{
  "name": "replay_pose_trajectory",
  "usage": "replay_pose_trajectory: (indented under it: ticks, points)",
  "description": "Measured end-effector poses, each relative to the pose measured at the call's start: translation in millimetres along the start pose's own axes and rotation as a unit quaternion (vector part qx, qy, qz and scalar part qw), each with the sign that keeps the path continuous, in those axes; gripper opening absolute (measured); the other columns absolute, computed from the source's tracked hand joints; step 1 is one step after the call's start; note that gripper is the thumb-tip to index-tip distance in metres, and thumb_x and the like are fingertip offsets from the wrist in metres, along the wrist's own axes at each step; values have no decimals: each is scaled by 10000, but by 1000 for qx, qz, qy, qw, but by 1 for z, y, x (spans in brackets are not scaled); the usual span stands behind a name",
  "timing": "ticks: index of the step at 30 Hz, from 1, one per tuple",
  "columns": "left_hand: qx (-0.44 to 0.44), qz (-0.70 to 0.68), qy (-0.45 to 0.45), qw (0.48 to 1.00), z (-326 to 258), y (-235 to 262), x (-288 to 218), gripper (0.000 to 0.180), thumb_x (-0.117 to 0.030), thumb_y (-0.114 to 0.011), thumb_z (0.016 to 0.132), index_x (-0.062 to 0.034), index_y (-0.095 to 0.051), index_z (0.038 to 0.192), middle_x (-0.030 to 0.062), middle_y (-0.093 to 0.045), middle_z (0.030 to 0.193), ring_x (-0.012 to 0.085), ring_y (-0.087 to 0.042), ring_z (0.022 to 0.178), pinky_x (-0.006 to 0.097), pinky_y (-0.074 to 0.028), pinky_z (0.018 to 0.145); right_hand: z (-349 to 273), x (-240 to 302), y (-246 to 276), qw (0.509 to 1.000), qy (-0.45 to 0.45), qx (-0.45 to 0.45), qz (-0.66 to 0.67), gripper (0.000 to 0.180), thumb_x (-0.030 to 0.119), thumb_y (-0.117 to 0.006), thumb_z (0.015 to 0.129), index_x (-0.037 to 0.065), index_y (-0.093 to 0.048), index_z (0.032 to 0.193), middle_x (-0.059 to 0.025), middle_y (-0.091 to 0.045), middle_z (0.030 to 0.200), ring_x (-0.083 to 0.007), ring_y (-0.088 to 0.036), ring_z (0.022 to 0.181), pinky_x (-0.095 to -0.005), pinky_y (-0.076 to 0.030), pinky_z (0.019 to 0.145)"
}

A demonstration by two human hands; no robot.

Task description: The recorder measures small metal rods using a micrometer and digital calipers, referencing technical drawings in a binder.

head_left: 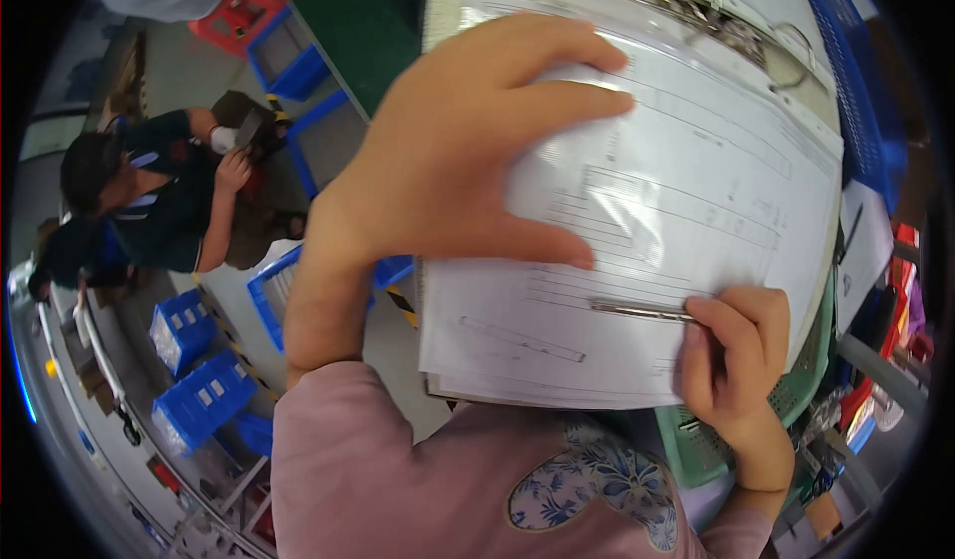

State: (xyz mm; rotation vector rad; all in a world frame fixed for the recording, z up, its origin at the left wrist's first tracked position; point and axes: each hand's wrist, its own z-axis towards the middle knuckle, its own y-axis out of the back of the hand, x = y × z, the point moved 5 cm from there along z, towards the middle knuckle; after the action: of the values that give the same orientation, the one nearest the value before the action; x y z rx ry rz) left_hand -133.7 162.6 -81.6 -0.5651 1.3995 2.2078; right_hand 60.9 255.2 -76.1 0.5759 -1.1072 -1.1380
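The left hand [438,151] spreads its fingers [577,102] wide over printed sheets [706,191] in a ring binder [686,10], contact unclear; the right hand [744,355] pinches a slim silver pen [642,310] above their lower part.

Yellow-and-black tape [403,306] marks the grey floor [174,70].

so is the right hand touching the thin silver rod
Touching: the head view shows the right hand gripping one end of the thin silver rod, which juts out leftward.
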Motion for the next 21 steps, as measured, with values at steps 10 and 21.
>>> replay_pose_trajectory:
  ticks: [10,21]
  points:
    - [-72,19,-41,996,-3,-3,-2,591,-289,-782,436,-53,-585,941,84,-526,1042,292,-507,932,361,-425,752,-4,2,-1,1000,-6,22,-1,267,-2,-582,582,14,-582,848,-97,-493,724,-219,-447,611,-302,-340,532]
    - [-71,21,-35,997,-2,-4,-2,594,-291,-780,434,-56,-584,943,79,-525,1048,292,-504,944,367,-421,769,-2,2,0,999,3,43,0,201,-46,-529,657,-19,-545,856,-122,-475,728,-215,-439,615,-284,-343,528]
